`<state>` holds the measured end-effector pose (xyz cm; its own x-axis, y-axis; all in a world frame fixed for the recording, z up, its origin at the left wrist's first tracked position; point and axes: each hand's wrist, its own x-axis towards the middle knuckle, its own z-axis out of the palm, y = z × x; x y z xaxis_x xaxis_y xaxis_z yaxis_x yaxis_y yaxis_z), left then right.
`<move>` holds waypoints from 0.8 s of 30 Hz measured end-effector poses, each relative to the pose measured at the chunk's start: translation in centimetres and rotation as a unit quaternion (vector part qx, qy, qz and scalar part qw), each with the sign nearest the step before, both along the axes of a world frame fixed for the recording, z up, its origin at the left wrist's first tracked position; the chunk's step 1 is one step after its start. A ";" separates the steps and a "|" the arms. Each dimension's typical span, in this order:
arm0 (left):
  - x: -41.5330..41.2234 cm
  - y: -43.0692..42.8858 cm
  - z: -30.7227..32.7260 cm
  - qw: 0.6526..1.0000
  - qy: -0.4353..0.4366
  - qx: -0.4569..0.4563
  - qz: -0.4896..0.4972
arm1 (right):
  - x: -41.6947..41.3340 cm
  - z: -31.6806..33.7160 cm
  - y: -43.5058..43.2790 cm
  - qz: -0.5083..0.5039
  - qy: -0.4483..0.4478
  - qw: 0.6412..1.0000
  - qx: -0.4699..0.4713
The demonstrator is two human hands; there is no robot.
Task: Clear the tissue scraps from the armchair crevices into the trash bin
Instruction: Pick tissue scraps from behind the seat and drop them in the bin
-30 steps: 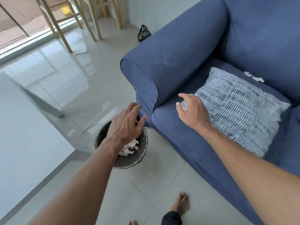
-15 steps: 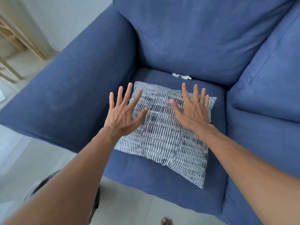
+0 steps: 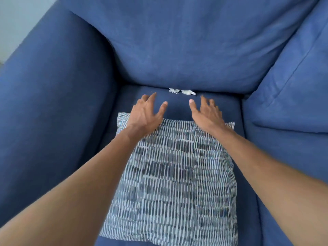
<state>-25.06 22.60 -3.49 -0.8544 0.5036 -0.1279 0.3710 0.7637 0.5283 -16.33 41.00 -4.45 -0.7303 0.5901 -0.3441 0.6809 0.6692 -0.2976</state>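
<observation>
Two small white tissue scraps (image 3: pixel 182 91) stick out of the crevice where the blue armchair's seat (image 3: pixel 177 107) meets its backrest (image 3: pixel 177 47). My left hand (image 3: pixel 144 113) hovers just in front and left of them, fingers apart and empty. My right hand (image 3: pixel 205 112) is just in front and right of them, also spread and empty. Both hands are a short way from the scraps and touch neither. The trash bin is out of view.
A blue-and-white striped cushion (image 3: pixel 175 183) lies on the seat under my forearms. The left armrest (image 3: pixel 53 103) and right armrest (image 3: pixel 292 95) wall in the seat on both sides. A strip of pale wall (image 3: pixel 16 23) shows at the top left.
The view swung from the bin on the floor to the armchair seat. Both hands moved forward past the cushion's far edge, close to the scraps in the back crevice.
</observation>
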 end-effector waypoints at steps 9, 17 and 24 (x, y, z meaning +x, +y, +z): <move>-6.5 4.6 -6.7 0.997 -0.028 -0.070 -0.031 | -6.1 -5.8 3.0 -0.051 0.017 0.998 0.044; -8.0 10.2 -9.4 0.996 0.001 -0.024 0.091 | -9.6 -9.1 3.9 -0.197 0.121 0.973 0.025; -7.6 11.7 -10.9 0.984 0.029 0.022 0.173 | -10.0 -10.0 4.8 -0.273 0.208 0.939 -0.020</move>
<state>-32.68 34.30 -14.36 -0.9810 0.1851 -0.0589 0.1228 0.8259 0.5503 -26.37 45.79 -14.48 -0.3989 0.9082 -0.1265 0.7388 0.2366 -0.6310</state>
